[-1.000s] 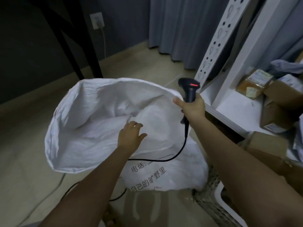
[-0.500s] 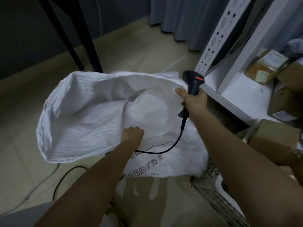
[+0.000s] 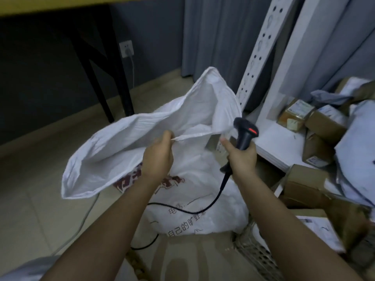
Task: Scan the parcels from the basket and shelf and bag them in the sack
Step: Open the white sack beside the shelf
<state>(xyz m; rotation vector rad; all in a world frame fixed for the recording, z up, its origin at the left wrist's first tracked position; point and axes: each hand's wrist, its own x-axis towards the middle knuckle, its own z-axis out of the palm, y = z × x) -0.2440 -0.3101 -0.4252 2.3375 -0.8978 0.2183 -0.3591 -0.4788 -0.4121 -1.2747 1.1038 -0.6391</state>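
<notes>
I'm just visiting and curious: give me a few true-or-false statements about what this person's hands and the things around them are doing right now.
1. The left hand pinches the rim of the white sack. True.
2. The right hand holds a parcel. False: it grips a black scanner.
3. The scanner has a cable. True.
4. The shelf holds no parcels. False: brown boxes lie on it.
5. The sack lies flat and closed. False: its mouth is held open.
</notes>
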